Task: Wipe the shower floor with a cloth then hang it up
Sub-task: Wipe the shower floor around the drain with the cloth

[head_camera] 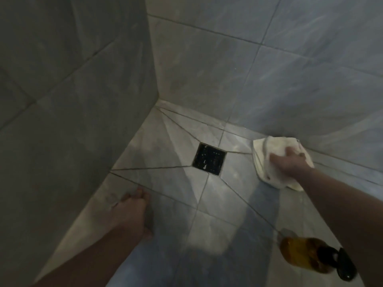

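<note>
Two hands: right (290,162) grips one cloth (267,150); left (126,212) rests flat on floor (217,204) beside one drain (209,158).

Head cam, single view, wide-angle.
Looks fwd & steeply down into shower corner; floor (217,204) close below, drain (209,158) near centre, both forearms enter from bottom edge.
</note>
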